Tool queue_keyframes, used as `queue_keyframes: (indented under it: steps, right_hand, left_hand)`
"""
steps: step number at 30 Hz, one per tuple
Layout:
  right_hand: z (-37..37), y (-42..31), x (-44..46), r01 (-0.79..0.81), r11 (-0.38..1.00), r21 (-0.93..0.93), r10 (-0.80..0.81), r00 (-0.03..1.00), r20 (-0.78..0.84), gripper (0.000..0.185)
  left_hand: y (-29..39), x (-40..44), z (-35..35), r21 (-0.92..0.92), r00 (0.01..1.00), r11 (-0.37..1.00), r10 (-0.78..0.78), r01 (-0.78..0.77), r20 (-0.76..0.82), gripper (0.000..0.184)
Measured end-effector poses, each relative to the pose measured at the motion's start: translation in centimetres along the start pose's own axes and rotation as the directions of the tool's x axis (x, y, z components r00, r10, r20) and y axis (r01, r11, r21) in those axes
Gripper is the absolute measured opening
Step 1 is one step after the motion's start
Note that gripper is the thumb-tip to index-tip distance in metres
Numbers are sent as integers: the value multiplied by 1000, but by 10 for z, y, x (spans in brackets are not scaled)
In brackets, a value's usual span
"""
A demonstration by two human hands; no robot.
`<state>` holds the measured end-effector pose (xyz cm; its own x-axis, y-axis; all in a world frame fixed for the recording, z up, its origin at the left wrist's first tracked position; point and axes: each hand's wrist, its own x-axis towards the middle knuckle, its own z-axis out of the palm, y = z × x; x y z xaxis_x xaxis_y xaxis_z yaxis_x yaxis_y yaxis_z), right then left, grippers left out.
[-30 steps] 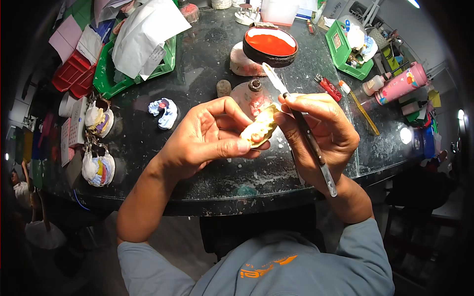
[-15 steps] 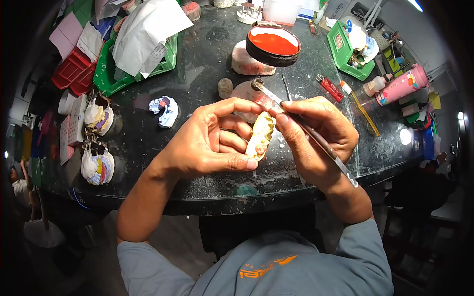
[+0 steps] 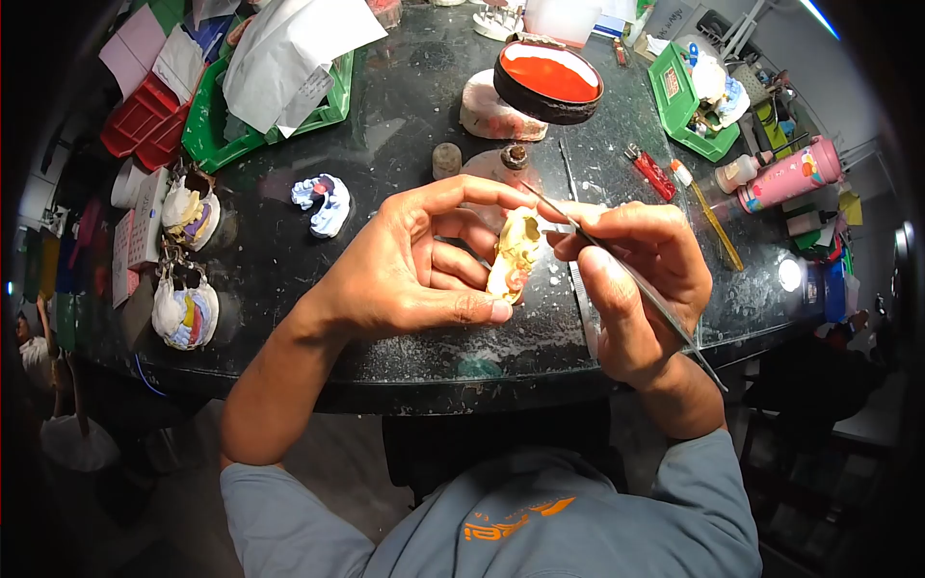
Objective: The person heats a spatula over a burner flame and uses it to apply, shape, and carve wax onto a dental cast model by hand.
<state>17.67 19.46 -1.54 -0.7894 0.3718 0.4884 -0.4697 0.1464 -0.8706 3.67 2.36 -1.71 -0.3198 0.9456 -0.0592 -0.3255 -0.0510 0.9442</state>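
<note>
My left hand (image 3: 405, 265) pinches a yellow dental cast (image 3: 516, 246) between its thumb and fingers, with the tooth side turned partly up. My right hand (image 3: 650, 279) grips a slim metal dental carving tool (image 3: 660, 313) like a pen. The tool's thin tip points to the upper left, above the top end of the cast and close to my left fingertips; whether it touches is unclear. Just beyond my hands stands a glass jar with a dark top (image 3: 515, 157), its body partly hidden. Another long metal tool (image 3: 578, 289) lies on the bench beneath my right hand.
Behind the jar, a black-rimmed dish of red material (image 3: 549, 75) rests tilted on a plaster block (image 3: 496, 111). A blue-white cast (image 3: 323, 204) and two mounted casts (image 3: 186, 313) are at left. Green bins (image 3: 217, 144), a red lighter (image 3: 650, 173), a brush (image 3: 708, 217) and a pink bottle (image 3: 790, 175) surround the workspace.
My left hand has turned the cast so more of its tooth surface shows. My right hand has shifted right and slightly down, and the tool has rolled, its tip leaving the jar's top for the cast.
</note>
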Motion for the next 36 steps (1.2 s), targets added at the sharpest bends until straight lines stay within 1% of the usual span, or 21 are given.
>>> queue_keyframes:
  steps: [2, 5, 7, 8, 11, 12, 15, 18, 21, 30, 36]
  right_hand:
    - [-4, -1, 0, 28, 1000, 0, -28, 999, 44, 16]
    - [-7, -7, 3, 37, 997, -66, -27, 990, 137, 14]
    - [-5, -11, 2, -26, 999, -36, 30, 991, 132, 16]
    - [-11, -13, 4, -63, 995, -83, 77, 979, 186, 16]
    - [-7, -14, 2, -113, 994, -9, 113, 976, 186, 16]
    - [-5, -15, 2, -147, 989, 16, 142, 977, 160, 17]
    - [-6, -13, 0, -166, 984, 56, 154, 971, 182, 17]
    - [-7, -13, 0, -160, 986, 35, 150, 968, 203, 17]
    - [-10, -9, 1, -104, 995, -4, 101, 961, 259, 17]
    - [-9, -10, 1, -94, 995, -30, 99, 957, 274, 16]
    - [-12, -6, 1, -58, 997, -43, 69, 949, 309, 16]
  left_hand:
    - [1, 0, 0, 21, 1000, 1000, 10, -10, 1, 75]
    - [1, -1, -1, 81, 999, 996, 35, -36, 6, 75]
    - [0, -1, -3, 125, 999, 991, 44, -45, 5, 75]
    - [0, -1, -4, 130, 999, 990, 54, -53, -1, 75]
    - [0, -1, -4, 148, 997, 986, 81, -78, -14, 74]
    - [0, -1, -4, 154, 996, 984, 91, -87, -17, 73]
    - [-1, -2, -4, 168, 994, 980, 110, -105, -20, 72]
    - [-2, -2, -5, 177, 993, 978, 116, -111, -20, 73]
    - [-1, -1, -5, 181, 993, 977, 119, -112, -25, 73]
    - [-1, -1, -5, 172, 991, 977, 129, -122, -28, 72]
    - [-1, -2, -5, 188, 990, 973, 141, -134, -26, 71]
